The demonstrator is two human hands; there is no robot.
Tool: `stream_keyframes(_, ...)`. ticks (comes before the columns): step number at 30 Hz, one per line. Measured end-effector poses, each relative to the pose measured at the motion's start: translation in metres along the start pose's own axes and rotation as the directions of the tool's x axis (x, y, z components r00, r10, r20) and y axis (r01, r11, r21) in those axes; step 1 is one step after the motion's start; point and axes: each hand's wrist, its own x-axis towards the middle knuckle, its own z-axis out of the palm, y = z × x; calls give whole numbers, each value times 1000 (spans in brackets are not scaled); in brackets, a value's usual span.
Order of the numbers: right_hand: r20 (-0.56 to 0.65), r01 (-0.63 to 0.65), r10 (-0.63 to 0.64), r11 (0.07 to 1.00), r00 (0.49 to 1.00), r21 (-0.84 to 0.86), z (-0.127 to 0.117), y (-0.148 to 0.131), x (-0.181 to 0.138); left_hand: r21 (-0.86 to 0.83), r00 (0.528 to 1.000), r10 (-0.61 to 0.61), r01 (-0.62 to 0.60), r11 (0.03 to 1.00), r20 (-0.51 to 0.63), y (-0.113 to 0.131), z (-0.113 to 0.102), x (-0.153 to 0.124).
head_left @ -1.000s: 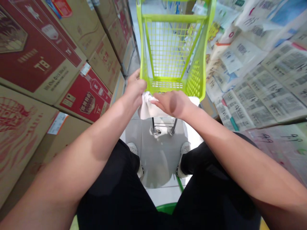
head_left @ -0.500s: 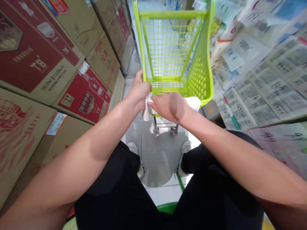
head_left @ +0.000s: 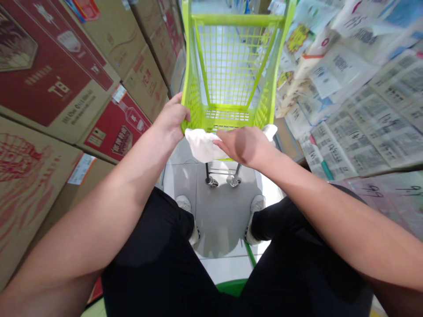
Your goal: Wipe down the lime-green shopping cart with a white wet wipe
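A lime-green plastic shopping cart [head_left: 231, 66] stands in front of me in a narrow aisle. A white cloth [head_left: 203, 145] lies over its near rim. My left hand [head_left: 172, 119] grips the cart's near left corner, fingers curled round the rim beside the cloth. My right hand [head_left: 243, 145] rests palm down on the cloth and presses it against the near rim, with its fingers together. A bit of the cloth shows past my right hand at the right corner.
Stacked cardboard cartons [head_left: 66, 79] with red printing wall the left side. Newspaper-covered shelving [head_left: 357, 88] runs along the right. My legs in black trousers and white shoes [head_left: 188, 211] are below, on a grey tiled floor [head_left: 221, 220]. A green object [head_left: 231, 287] shows between my legs.
The cart has swung a little to the left. My left hand moved from the cloth to the cart's left corner rim. The cloth is now spread wider along the near rim.
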Motion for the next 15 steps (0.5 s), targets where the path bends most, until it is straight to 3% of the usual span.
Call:
stream_keyframes(4, -29, 54, -55, 998, 998, -16, -1, -17, 7, -119, 999, -12, 6, 993, -48, -13, 26, -13)
stream_keyframes(7, -30, 65, -65, 998, 997, -3, -6, -23, 9, -140, 998, -22, 13, 990, -63, -17, 34, -13)
stream_keyframes(15, 68, -17, 13, 998, 998, 61, -9, 4, 1, -96, 1000, -4, 5, 995, 13, 0, 7, -1)
